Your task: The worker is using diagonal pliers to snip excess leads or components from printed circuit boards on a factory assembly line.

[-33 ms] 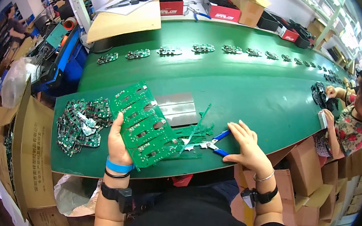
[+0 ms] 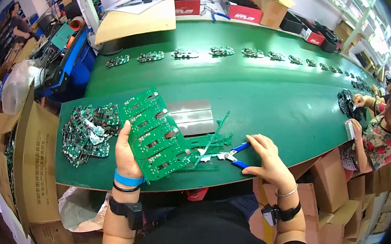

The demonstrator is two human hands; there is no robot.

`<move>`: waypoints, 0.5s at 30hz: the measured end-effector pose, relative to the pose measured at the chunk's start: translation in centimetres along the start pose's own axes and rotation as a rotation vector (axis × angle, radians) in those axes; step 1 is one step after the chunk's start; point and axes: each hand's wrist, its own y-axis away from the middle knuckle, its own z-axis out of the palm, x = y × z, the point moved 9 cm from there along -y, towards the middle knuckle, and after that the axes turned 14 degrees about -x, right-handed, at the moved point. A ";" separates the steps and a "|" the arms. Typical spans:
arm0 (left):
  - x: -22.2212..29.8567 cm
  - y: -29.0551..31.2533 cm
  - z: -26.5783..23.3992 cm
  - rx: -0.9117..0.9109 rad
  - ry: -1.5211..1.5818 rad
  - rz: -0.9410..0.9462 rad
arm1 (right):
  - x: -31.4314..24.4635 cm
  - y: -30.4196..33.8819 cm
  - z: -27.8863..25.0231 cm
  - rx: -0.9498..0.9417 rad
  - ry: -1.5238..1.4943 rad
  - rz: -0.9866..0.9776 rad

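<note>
My left hand (image 2: 128, 155) grips the lower left edge of a green circuit board panel (image 2: 157, 139), thumb on top. The panel is tilted and made of several joined boards with slots. My right hand (image 2: 270, 162) is open, thumb and fingers spread at the handle ends of blue-handled nippers (image 2: 236, 156). The nippers lie on the green table with handles apart, jaws pointing left; whether my fingertips touch them I cannot tell. Green board offcuts (image 2: 212, 143) lie around the jaws. Left of the panel is a heap of small populated circuit boards (image 2: 89, 134).
A grey metal plate (image 2: 191, 116) lies behind the panel. A row of small boards (image 2: 185, 53) crosses the green work surface (image 2: 265, 98). Cardboard boxes (image 2: 39, 162) stand left and right. At right, a co-worker (image 2: 383, 129) handles a black bundle (image 2: 349, 103).
</note>
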 end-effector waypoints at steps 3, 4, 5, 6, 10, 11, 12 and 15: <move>1.0 0.7 0.0 -0.029 -0.022 0.052 | -1.0 0.0 -0.1 0.018 -0.011 -0.033; 1.2 1.4 -1.1 0.041 -0.068 0.062 | -1.7 0.0 -0.2 0.050 0.000 -0.080; 1.3 1.5 -1.6 0.041 -0.068 0.067 | -2.0 -0.1 -0.7 0.087 0.019 -0.123; 0.8 1.7 -2.1 0.048 0.023 0.032 | -2.8 -0.1 -0.9 0.137 0.053 -0.175; 0.4 2.0 -1.4 0.007 0.045 0.055 | -2.4 0.2 -0.1 0.140 0.152 -0.196; 0.8 2.1 -0.5 -0.047 0.001 0.102 | -1.7 0.4 -0.3 0.164 0.112 -0.197; 0.8 2.1 0.0 -0.092 -0.026 0.102 | -0.7 0.7 -0.7 0.200 0.039 -0.170; -0.8 2.4 -1.1 -0.027 0.011 -0.074 | 0.4 0.9 -2.0 0.303 -0.139 -0.106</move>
